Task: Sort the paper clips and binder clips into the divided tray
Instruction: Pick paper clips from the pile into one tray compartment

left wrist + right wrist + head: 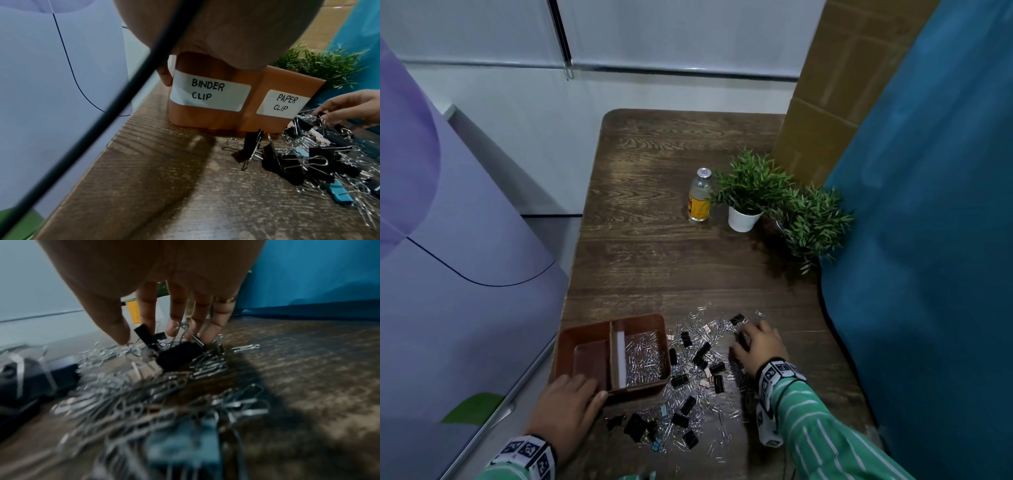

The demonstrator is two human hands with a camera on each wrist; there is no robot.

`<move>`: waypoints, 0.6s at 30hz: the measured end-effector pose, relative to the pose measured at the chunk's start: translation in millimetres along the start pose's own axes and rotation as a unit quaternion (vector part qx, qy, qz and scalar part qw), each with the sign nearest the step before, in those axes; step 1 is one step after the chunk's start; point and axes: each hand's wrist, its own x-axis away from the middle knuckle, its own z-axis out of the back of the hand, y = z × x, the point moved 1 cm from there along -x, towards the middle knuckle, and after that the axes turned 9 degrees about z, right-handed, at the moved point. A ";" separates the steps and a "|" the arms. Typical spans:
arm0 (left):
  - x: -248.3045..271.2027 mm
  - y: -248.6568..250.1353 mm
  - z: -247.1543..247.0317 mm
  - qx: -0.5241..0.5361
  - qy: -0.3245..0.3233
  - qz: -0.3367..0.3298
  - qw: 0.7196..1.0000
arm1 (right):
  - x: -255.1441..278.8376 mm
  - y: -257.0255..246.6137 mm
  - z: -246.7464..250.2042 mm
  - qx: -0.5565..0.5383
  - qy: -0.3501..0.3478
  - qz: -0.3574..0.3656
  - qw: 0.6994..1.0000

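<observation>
A brown divided tray (pixel 664 342) stands at the near left of the wooden table. Its near wall carries the labels BINDER CLIP (pixel 207 94) and PAPER CLIP (pixel 283 104). The right compartment holds silver paper clips (pixel 645 356); the left one shows a bare floor. My left hand (pixel 585 387) grips the tray's near left corner, palm (pixel 216 40) over the rim. To the tray's right lies a mixed pile (pixel 698 373) of paper clips and black binder clips (pixel 287 164). My right hand (pixel 746 337) reaches down at its far end, fingers spread, fingertips (pixel 172 329) touching a black binder clip (pixel 179 355).
A glass bottle with a yellow label (pixel 700 198) and two potted plants (pixel 750 192) (pixel 815 222) stand farther back. Blue fabric (pixel 928 240) hangs along the right edge, with cardboard (pixel 825 102) behind it. A lilac panel (pixel 448 274) lies beyond the table's left edge.
</observation>
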 end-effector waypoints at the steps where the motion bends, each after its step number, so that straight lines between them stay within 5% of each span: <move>1: -0.3 0.2 0.5 0.001 0.002 -0.002 1.000 | 0.8 -2.2 -2.4 0.006 -0.005 0.014 1.000; 7: -1.0 -1.7 -0.9 0.007 0.004 -0.004 1.000 | 14.4 0.8 -16.4 -0.044 -0.018 0.095 0.994; 18: -0.9 -2.2 -1.6 0.013 -0.013 0.009 1.000 | -20.6 -6.1 10.8 0.063 -0.021 0.037 0.997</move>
